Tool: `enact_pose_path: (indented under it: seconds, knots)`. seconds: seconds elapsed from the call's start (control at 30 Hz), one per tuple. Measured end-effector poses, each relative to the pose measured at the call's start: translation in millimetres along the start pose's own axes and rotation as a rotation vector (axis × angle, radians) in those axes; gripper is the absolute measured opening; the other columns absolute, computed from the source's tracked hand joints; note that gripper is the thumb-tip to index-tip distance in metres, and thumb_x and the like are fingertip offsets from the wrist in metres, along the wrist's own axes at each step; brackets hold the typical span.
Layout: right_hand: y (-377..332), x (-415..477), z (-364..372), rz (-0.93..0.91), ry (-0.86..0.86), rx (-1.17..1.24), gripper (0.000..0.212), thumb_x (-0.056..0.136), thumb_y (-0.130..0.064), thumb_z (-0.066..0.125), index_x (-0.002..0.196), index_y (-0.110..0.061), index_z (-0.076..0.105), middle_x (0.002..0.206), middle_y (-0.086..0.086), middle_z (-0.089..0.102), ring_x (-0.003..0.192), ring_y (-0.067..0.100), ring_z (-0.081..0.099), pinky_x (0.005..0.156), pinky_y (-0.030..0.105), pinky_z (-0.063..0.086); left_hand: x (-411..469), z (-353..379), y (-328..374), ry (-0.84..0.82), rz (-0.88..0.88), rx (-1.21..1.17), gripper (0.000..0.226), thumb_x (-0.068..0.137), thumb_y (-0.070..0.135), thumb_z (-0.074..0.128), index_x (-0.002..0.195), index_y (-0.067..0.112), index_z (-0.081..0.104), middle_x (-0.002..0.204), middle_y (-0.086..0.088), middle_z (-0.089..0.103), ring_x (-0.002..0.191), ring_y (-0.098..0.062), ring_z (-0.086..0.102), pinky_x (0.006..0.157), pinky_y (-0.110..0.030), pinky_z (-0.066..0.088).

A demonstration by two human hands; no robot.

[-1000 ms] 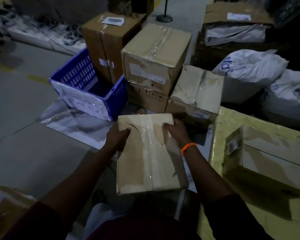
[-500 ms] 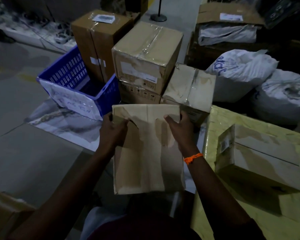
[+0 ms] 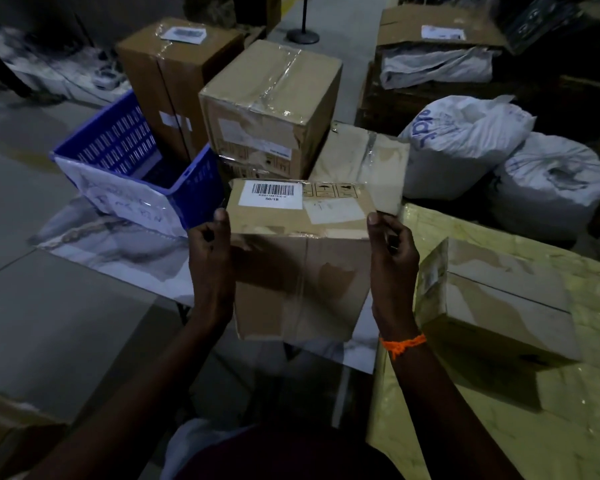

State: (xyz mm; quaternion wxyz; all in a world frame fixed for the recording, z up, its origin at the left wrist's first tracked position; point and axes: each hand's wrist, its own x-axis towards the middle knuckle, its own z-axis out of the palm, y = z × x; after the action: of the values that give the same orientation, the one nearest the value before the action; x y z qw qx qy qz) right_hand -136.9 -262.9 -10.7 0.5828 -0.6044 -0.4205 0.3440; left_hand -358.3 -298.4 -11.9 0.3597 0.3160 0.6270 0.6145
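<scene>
A taped brown cardboard box (image 3: 298, 271) is held up in the air between both hands. Its top face carries a white barcode label (image 3: 271, 192) and a second pale sticker. My left hand (image 3: 210, 258) grips the box's left side, thumb up along the edge. My right hand (image 3: 392, 261), with an orange thread at the wrist, grips the right side in the same way. The fingers behind the box are hidden.
A blue plastic crate (image 3: 136, 168) with a paper sign stands left. Stacked cartons (image 3: 271, 102) sit behind the held box. White sacks (image 3: 465, 143) lie at right. Another carton (image 3: 496, 299) rests on a yellow-covered surface (image 3: 551, 427).
The box has been lifted and tipped toward me, so its labelled end face now shows on top. Both hands shifted from its far top edge to its two sides.
</scene>
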Motion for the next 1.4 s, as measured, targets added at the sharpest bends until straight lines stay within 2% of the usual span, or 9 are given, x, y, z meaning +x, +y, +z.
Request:
enact_pose_path:
  seconds: [0.1, 0.2, 0.4, 0.53, 0.63, 0.73, 0.9, 1.2, 1.4]
  knots:
    - [8, -6, -10, -0.026, -0.047, -0.023, 0.03, 0.092, -0.038, 0.076, 0.12, -0.033, 0.067, 0.122, -0.003, 0.068, 0.107, 0.004, 0.068, 0.086, 0.029, 0.059, -12, 2, -7, 0.003, -0.014, 0.011, 0.031, 0.089, 0.057, 0.059, 0.105, 0.032, 0.051, 0.109, 0.008, 0.062, 0.1, -0.01, 0.063, 0.09, -0.038, 0.053]
    - [14, -11, -20, -0.045, -0.074, -0.047, 0.034, 0.094, -0.029, 0.075, 0.126, -0.028, 0.063, 0.126, 0.004, 0.067, 0.109, 0.007, 0.068, 0.082, 0.024, 0.06, -20, -2, -15, -0.032, 0.0, -0.017, 0.031, 0.086, 0.048, 0.064, 0.112, 0.038, 0.05, 0.121, 0.011, 0.06, 0.108, -0.005, 0.062, 0.085, -0.029, 0.051]
    - [24, -24, -32, -0.095, -0.097, -0.1, 0.035, 0.089, -0.036, 0.077, 0.117, -0.045, 0.057, 0.122, 0.0, 0.067, 0.11, 0.01, 0.066, 0.083, 0.03, 0.059, -28, -23, -29, -0.115, 0.004, 0.012, 0.053, 0.081, 0.051, 0.07, 0.128, 0.035, 0.052, 0.133, 0.007, 0.06, 0.121, -0.012, 0.061, 0.095, -0.036, 0.054]
    - [18, -26, -32, -0.248, -0.097, -0.303, 0.049, 0.09, -0.016, 0.075, 0.135, -0.016, 0.055, 0.133, 0.007, 0.054, 0.11, -0.007, 0.056, 0.08, 0.014, 0.054, -34, -26, -18, -0.154, 0.036, 0.11, 0.055, 0.091, 0.033, 0.069, 0.14, 0.021, 0.045, 0.137, 0.006, 0.054, 0.125, -0.005, 0.055, 0.1, -0.032, 0.054]
    - [7, -19, -21, -0.565, -0.199, -0.556, 0.047, 0.094, -0.017, 0.068, 0.138, -0.008, 0.055, 0.138, 0.013, 0.05, 0.124, 0.018, 0.052, 0.094, 0.031, 0.054, -31, -22, -5, -0.214, 0.297, 0.344, 0.058, 0.09, 0.024, 0.06, 0.145, 0.018, 0.043, 0.146, 0.002, 0.043, 0.132, -0.005, 0.046, 0.103, -0.03, 0.048]
    - [-4, -5, -3, -0.698, -0.392, -0.817, 0.049, 0.1, -0.038, 0.052, 0.138, -0.008, 0.059, 0.141, 0.016, 0.055, 0.13, 0.032, 0.052, 0.106, 0.053, 0.047, -11, -10, 0, -0.343, 0.658, 0.76, 0.052, 0.094, 0.025, 0.056, 0.145, 0.017, 0.05, 0.15, -0.003, 0.046, 0.14, -0.021, 0.044, 0.113, -0.051, 0.039]
    - [1, 3, 6, -0.717, -0.539, -1.071, 0.061, 0.105, -0.048, 0.028, 0.147, -0.011, 0.051, 0.151, 0.013, 0.051, 0.141, 0.03, 0.044, 0.115, 0.055, 0.035, 0, 6, 5, -0.525, 0.755, 1.112, 0.053, 0.103, 0.045, 0.036, 0.145, 0.019, 0.055, 0.15, -0.006, 0.053, 0.141, -0.026, 0.045, 0.113, -0.058, 0.036]
    - [2, 2, 4, -0.684, -0.54, -1.015, 0.057, 0.104, -0.045, 0.033, 0.146, -0.012, 0.054, 0.15, 0.011, 0.053, 0.141, 0.028, 0.047, 0.116, 0.055, 0.035, 1, 3, 5, -0.556, 0.777, 1.122, 0.054, 0.105, 0.047, 0.034, 0.144, 0.017, 0.056, 0.149, -0.008, 0.054, 0.141, -0.027, 0.045, 0.111, -0.048, 0.039]
    - [19, -3, -35, -1.024, -0.57, -0.688, 0.027, 0.1, -0.026, 0.061, 0.115, -0.008, 0.074, 0.12, 0.01, 0.072, 0.116, 0.025, 0.066, 0.101, 0.047, 0.053, -8, -27, 5, -0.667, 0.904, 0.88, 0.037, 0.102, 0.034, 0.053, 0.132, 0.018, 0.067, 0.144, -0.002, 0.059, 0.131, -0.02, 0.055, 0.101, -0.035, 0.049]
